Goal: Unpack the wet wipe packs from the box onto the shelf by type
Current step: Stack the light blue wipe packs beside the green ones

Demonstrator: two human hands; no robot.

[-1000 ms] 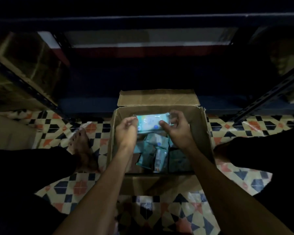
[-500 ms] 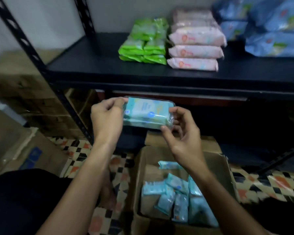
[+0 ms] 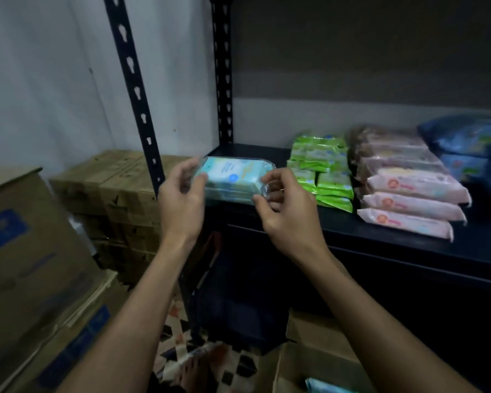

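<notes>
A teal wet wipe pack [image 3: 233, 180], a wrapped bundle, lies flat at the left end of the black shelf [image 3: 380, 239]. My left hand [image 3: 182, 205] grips its left end and my right hand [image 3: 287, 211] pinches its right end. To its right on the shelf stand a stack of green packs [image 3: 323, 171], a stack of pink packs [image 3: 408, 194] and blue packs [image 3: 471, 143]. The open cardboard box [image 3: 309, 358] sits on the floor below, with one teal pack [image 3: 321, 387] showing at the bottom edge.
Two black perforated shelf uprights [image 3: 133, 89] rise just left of the teal pack. Large cardboard cartons [image 3: 26, 251] and a stack of brown boxes [image 3: 119, 194] stand to the left. Patterned floor tiles [image 3: 182, 336] show below the shelf.
Both hands lifted the teal pack out of the box and up to the shelf's left end. The view rose from the box to the shelf.
</notes>
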